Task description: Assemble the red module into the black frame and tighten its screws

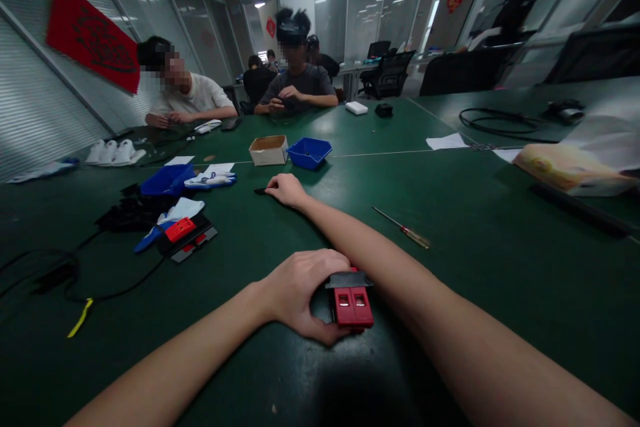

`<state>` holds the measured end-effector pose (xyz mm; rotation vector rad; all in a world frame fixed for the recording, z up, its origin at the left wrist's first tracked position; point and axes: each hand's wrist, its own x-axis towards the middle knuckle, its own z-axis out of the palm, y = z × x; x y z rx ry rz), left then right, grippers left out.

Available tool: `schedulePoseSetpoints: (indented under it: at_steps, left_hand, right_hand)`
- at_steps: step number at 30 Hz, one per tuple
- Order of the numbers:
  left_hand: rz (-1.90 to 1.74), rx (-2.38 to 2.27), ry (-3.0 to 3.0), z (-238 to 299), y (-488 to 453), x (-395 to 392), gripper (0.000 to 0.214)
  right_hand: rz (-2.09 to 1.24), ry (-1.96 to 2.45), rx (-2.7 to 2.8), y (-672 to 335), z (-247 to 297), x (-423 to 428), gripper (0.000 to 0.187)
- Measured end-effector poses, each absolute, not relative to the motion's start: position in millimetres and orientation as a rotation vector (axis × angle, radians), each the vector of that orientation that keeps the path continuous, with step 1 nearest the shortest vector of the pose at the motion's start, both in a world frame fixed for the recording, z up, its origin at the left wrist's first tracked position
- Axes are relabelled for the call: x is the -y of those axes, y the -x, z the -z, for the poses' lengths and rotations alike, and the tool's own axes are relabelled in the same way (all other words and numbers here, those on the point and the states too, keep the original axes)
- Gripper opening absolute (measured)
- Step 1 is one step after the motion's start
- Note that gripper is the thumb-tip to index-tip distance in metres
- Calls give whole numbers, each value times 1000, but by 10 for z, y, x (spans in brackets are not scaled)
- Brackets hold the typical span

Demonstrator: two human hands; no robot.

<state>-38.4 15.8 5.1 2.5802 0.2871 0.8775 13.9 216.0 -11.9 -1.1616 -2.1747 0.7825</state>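
My left hand (303, 290) is curled around a red block-like part (353, 308) with two small square windows and a dark grey strip (350, 280) across its top, low over the green table. My right arm crosses beyond it, and my right hand (286, 190) rests farther off on the table. Its fingertips pinch one end of a small dark piece (260, 191), too small to name. A screwdriver (403, 228) with a clear amber handle lies to the right of my right forearm.
Ahead stand an open cardboard box (269, 152) and a blue bin (310, 153). To the left lie another blue bin (170, 180), gloves (210, 179), a red-and-black device (186, 235) and black cables. A plastic bag (575, 170) sits at right. Two people work across the table.
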Motion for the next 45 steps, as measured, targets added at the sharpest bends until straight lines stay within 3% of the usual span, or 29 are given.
schedulePoseSetpoints:
  at_steps: [9, 19, 26, 30, 34, 40, 45]
  left_hand:
    - [-684, -482, -2499, -111, 360, -84, 73]
    - [-556, -771, -2329, -152, 271, 25, 74]
    - [-501, -740, -2281, -153, 307, 6, 103]
    - [-546, -723, -2272, -121, 292, 0, 108]
    - [-551, -708, -2252, -134, 283, 5, 98]
    - [-483, -591, -2231, -199, 311, 9, 77]
    - [-552, -700, -2157, -154, 250, 62, 72]
  right_hand:
    - [-1141, 1057, 1676, -1089, 235, -1229, 25]
    - [-1299, 1006, 1115, -2193, 132, 3, 42]
    - [-1543, 913, 1168, -2376, -12, 405, 33]
    - [-1684, 904, 1392, -2338, -23, 548, 27]
    - [-1645, 924, 1645, -2279, -51, 600, 20]
    - [-1692, 893, 1602, -2285, -41, 566, 26]
    - [-1754, 889, 1514, -2248, -32, 585, 30]
